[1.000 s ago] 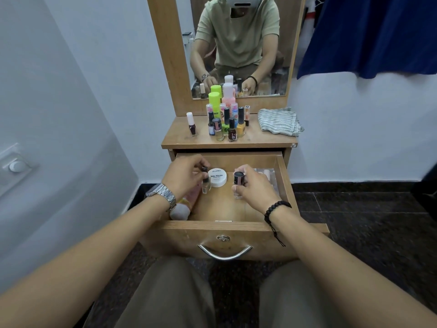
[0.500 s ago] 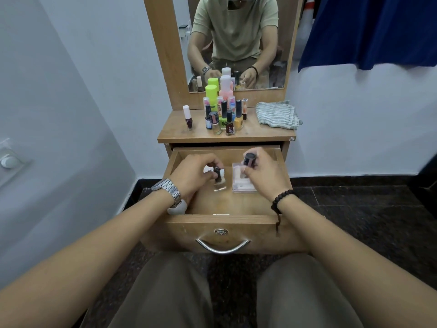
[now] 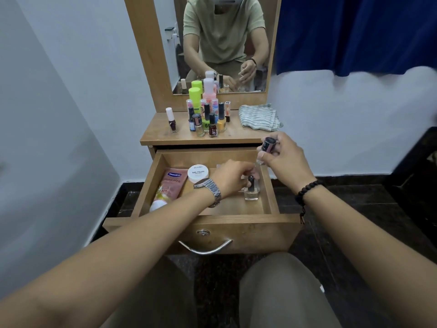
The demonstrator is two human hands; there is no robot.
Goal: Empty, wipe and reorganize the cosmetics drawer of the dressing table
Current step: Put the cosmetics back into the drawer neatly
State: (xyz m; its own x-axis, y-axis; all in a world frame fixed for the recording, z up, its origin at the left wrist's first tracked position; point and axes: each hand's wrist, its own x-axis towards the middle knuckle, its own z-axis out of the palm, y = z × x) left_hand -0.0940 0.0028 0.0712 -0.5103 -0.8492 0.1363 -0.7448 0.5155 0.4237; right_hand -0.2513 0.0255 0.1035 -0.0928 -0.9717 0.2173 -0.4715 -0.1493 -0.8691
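Nearest, the drawer (image 3: 203,230) stands pulled out from the dressing table, its curved handle (image 3: 205,247) facing the person's knees. Inside, along the left wall, lies a pink tube (image 3: 170,185), and just beyond it a round white jar (image 3: 198,174) sits near the far left. Toward the right of the drawer a clear polish bottle (image 3: 251,192) with a black cap stands upright on the floor. The left hand (image 3: 230,178), a metal watch (image 3: 209,189) on its wrist, reaches across into the drawer with fingers curled around something just behind that bottle (what it grips I cannot tell, since the fingers hide it). The right hand (image 3: 287,159), wearing a bead bracelet (image 3: 305,189), hovers above the drawer's far right corner and pinches a dark-capped bottle (image 3: 266,149), clear of the drawer.

Farther back, on the tabletop (image 3: 156,136), a cluster of polish bottles (image 3: 209,119) stands at centre, with one lone bottle (image 3: 171,120) apart to the left. A striped cloth (image 3: 259,116) lies folded at the right. Behind all this rises the mirror (image 3: 222,43).
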